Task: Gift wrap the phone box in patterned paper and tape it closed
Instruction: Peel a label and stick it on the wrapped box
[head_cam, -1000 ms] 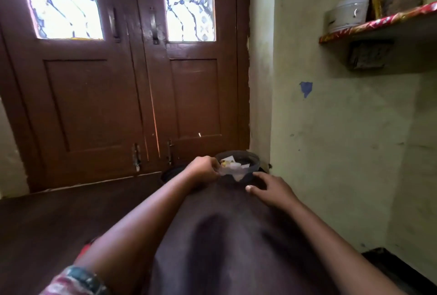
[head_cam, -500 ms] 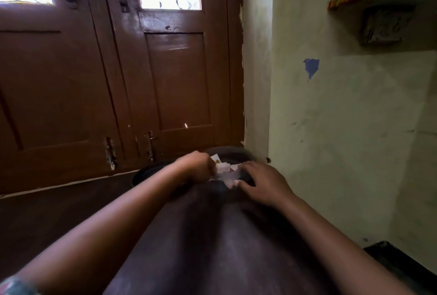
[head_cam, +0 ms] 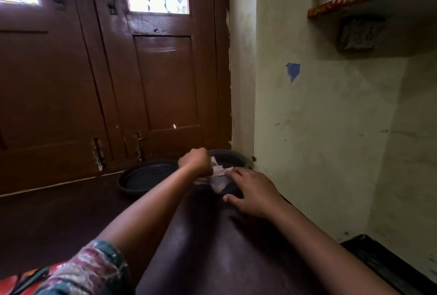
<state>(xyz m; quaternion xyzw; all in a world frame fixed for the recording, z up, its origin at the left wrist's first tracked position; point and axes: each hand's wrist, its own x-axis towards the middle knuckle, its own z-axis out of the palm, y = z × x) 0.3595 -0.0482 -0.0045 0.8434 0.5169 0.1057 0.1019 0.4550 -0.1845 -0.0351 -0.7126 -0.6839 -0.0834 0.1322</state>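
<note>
Lid (head_cam: pixel 146 177) on floor (head_cam: pixel 59 219) left of tub (head_cam: pixel 234 155); scraps (head_cam: pixel 218 171), seemingly paper, in tub.

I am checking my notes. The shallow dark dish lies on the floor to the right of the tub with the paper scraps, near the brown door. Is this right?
Not quite. The head view shows the shallow dark dish on the floor to the left of the tub with the paper scraps, near the brown door.
</note>
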